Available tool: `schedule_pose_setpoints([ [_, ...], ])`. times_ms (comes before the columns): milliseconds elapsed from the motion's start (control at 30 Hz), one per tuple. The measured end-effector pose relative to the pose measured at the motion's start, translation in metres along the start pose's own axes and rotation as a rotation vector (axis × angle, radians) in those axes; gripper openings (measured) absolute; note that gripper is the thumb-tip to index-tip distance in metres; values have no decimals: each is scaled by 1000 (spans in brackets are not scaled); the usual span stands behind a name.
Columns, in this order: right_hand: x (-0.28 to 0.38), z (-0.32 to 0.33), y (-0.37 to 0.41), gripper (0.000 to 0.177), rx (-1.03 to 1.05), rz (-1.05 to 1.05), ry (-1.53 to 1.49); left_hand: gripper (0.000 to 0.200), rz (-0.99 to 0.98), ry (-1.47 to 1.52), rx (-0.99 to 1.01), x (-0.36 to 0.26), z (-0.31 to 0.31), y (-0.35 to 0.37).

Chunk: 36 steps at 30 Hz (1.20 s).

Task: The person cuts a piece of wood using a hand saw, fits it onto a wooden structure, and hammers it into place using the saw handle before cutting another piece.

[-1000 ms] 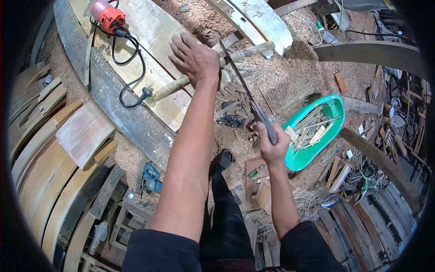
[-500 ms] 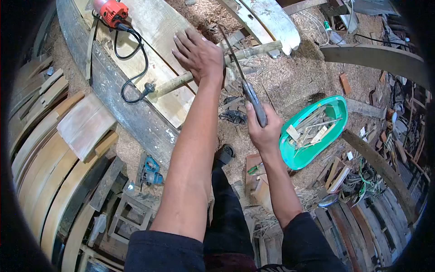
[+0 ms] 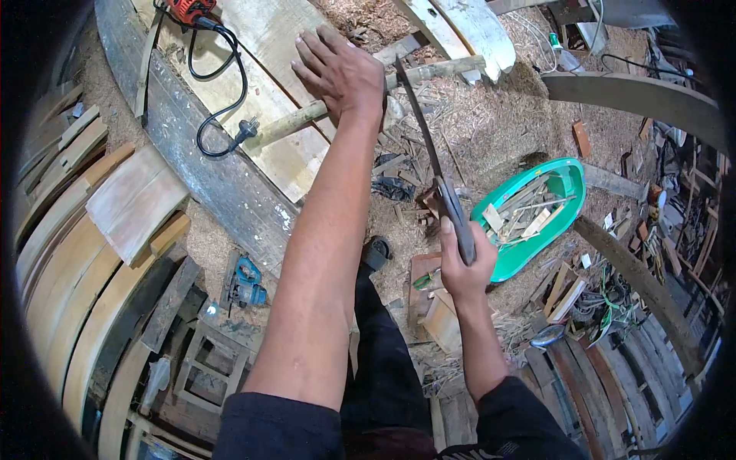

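Observation:
My left hand [image 3: 345, 77] lies palm down with fingers spread, pressing a round wooden pole [image 3: 291, 124] onto pale boards [image 3: 276, 46]. The thumb side is partly hidden. My right hand [image 3: 469, 253] is wrapped around the dark handle of a handsaw [image 3: 426, 138]. Its long narrow blade is seen nearly edge-on, pointing up and left. The blade's tip end crosses the pole just right of my left hand; whether it has cut in cannot be made out. The pole's far end reaches toward another pale board [image 3: 479, 31].
A green tub [image 3: 529, 257] holding wood scraps stands at right. A red power tool [image 3: 188, 9] with a black cord and plug [image 3: 247, 130] lies on the boards. A blue power tool [image 3: 249, 284] sits lower left. Curved planks [image 3: 92, 307] fill the left; wood shavings cover the ground.
My right hand has drawn the saw back, down and to the right, so more of the blade lies on my side of the pole. My left hand stays on the pole.

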State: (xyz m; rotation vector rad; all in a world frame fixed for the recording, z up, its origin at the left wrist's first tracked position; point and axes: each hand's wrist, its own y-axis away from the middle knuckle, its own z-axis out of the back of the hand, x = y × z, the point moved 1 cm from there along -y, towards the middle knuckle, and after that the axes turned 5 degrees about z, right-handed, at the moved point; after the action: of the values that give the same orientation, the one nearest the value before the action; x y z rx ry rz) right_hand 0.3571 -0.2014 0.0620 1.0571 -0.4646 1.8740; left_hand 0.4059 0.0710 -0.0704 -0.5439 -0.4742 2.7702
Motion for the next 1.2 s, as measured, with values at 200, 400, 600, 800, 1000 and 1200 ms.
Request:
schedule_pose_setpoints([
  [200,4,-37,-59,18,12,-6,-38,51,-5,22,37,1,3,6],
  [400,0,-12,-15,24,-23,-9,-36,49,-11,5,-33,0,-5,3],
  [600,0,-27,-55,19,15,-9,-12,58,6,78,173,-1,10,0],
  [800,-1,-5,-17,27,-18,-17,-49,51,-12,22,28,-1,1,6],
  [1000,5,-31,-57,27,33,-54,-51,52,-47,56,79,1,2,2],
  [1200,8,-47,-45,25,-10,-114,-134,54,-106,86,117,-1,5,0],
])
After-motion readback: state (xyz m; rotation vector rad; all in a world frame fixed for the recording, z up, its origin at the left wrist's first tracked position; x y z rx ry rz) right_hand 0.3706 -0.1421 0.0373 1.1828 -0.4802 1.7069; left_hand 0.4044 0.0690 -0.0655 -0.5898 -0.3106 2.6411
